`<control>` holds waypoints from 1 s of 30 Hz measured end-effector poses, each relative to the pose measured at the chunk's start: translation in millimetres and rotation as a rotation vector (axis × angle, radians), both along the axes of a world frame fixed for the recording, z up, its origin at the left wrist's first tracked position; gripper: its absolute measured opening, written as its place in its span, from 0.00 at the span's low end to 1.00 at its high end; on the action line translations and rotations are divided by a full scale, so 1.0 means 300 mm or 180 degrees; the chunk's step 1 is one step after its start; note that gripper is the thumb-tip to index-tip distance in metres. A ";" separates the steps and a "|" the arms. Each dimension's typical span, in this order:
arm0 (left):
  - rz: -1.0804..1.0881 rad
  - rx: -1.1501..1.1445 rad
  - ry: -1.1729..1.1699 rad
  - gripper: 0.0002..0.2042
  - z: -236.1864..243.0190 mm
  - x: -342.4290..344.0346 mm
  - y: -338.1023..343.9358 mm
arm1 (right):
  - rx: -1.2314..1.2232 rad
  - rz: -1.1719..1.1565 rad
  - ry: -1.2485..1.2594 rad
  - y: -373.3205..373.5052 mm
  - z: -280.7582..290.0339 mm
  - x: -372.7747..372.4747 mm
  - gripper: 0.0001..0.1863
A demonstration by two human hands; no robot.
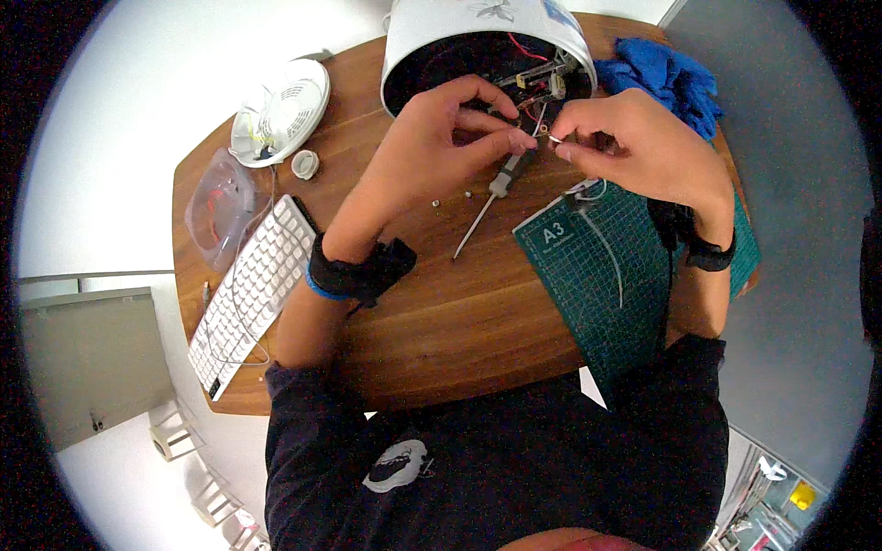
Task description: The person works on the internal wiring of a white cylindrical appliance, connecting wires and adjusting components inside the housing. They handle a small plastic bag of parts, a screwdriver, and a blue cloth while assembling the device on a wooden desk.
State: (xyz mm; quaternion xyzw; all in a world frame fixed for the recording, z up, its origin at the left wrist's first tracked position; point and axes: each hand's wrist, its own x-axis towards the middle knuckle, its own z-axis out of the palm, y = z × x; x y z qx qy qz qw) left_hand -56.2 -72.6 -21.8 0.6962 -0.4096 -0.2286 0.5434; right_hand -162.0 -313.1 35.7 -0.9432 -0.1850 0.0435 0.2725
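Note:
Before the open end of a round white appliance housing (397, 57), both my hands work close together with bent fingers. My left hand (450, 129) has thumb and fingertips drawn together near the loose wiring; what they hold is too small to make out. In my right hand (634, 138) a thin white wire (555, 140) is pinched between thumb and forefinger, beside a small copper-coloured ring. Inside the housing a red wire (524, 46) and small parts show against the dark interior. A screwdriver (499, 186) lies on the table just below my left fingertips.
Two tiny screws (435, 203) lie left of the screwdriver. A green cutting mat (597, 266) with a white cable tie (614, 253) is at right, a blue cloth (666, 83) behind. At left are a white vented cover (299, 106), cap (305, 164), clear plastic tray (220, 207) and keyboard (253, 285).

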 end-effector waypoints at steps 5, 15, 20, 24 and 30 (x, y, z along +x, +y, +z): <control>0.0063 0.0079 -0.0072 0.14 -0.004 0.016 0.021 | 0.0265 0.0083 -0.0335 0.008 -0.046 0.016 0.08; -0.0006 -0.0225 -0.0195 0.09 -0.009 0.031 0.030 | 0.0484 0.0000 -0.0159 0.035 -0.058 0.034 0.07; -0.0036 -0.0315 -0.0005 0.10 -0.011 0.034 0.036 | 0.0637 -0.0037 -0.0343 0.053 -0.065 0.031 0.06; -0.0030 -0.0298 -0.0075 0.10 -0.004 0.035 0.036 | 0.0566 -0.0226 -0.0118 0.052 -0.052 0.022 0.07; -0.0118 -0.0325 0.0012 0.10 -0.022 0.040 0.035 | 0.0638 -0.0234 -0.0239 0.061 -0.055 0.019 0.07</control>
